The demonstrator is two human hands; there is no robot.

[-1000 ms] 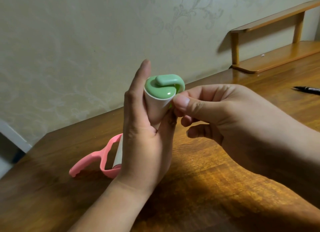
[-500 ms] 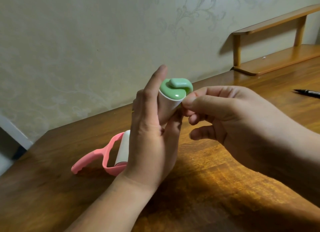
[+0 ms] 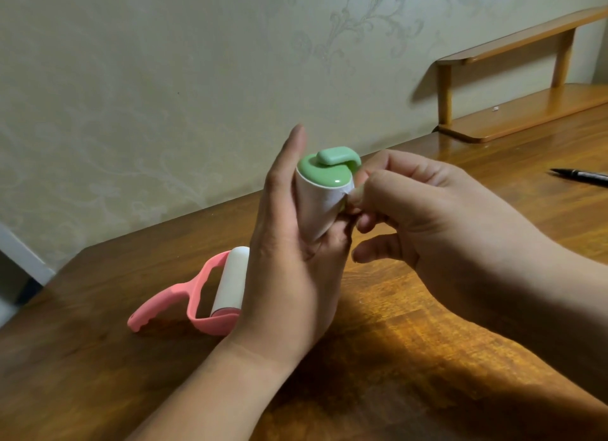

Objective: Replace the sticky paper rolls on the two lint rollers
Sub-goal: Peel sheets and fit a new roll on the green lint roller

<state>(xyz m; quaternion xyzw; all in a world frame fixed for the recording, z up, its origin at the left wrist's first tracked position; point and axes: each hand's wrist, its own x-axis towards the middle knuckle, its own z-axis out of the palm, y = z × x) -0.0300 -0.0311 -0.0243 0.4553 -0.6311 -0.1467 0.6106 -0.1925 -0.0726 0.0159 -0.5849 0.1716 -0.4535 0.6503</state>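
Note:
A green lint roller (image 3: 329,172) with a white sticky paper roll (image 3: 316,207) stands upright above the wooden table, held in my left hand (image 3: 292,263). My left index finger points up beside it. My right hand (image 3: 427,220) pinches the loose edge of the paper at the roll's right side, near the green cap. A pink lint roller (image 3: 200,296) with its own white roll (image 3: 230,279) lies on the table to the left, partly hidden behind my left hand.
A black pen (image 3: 582,176) lies on the wooden table (image 3: 427,342) at the far right. A small wooden shelf (image 3: 513,111) stands against the patterned wall at the back right. The table's left corner drops off near the pink roller.
My right thumb and finger have closed on the paper's edge, which now lifts slightly off the roll. The green roller has shifted a little in my left hand.

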